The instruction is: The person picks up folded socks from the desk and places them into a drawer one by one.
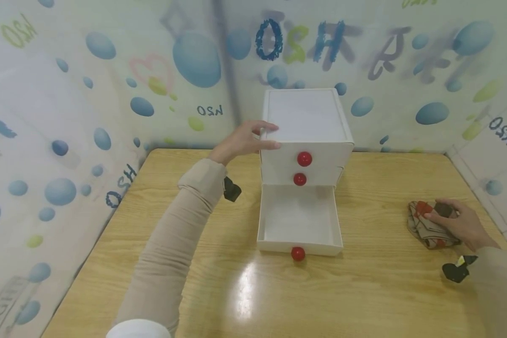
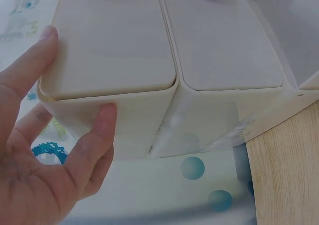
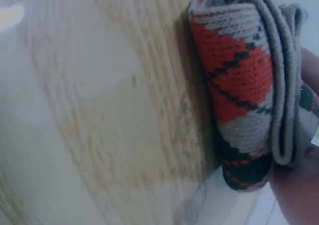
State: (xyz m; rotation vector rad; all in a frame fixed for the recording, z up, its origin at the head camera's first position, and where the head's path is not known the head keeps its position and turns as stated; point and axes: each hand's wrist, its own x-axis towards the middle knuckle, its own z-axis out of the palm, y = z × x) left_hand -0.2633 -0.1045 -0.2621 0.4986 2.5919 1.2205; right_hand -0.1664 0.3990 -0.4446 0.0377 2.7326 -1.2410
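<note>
A white drawer unit stands near the back wall, with round red knobs on its drawers. Its bottom drawer is pulled far out, and the inside is bare; the two upper drawers are in. My left hand grips the unit's top left corner, the thumb along the upper edge and a finger against the side. Off to the right, my right hand grips a folded knit garment, beige with red and dark diamonds, low over the table. Part of that hand is hidden behind the folds in the right wrist view.
The wooden table stretches around the unit, with glare near its front. Behind it and at both sides rise pale walls with blue dots and letters. A dark wrist device hangs by the left sleeve.
</note>
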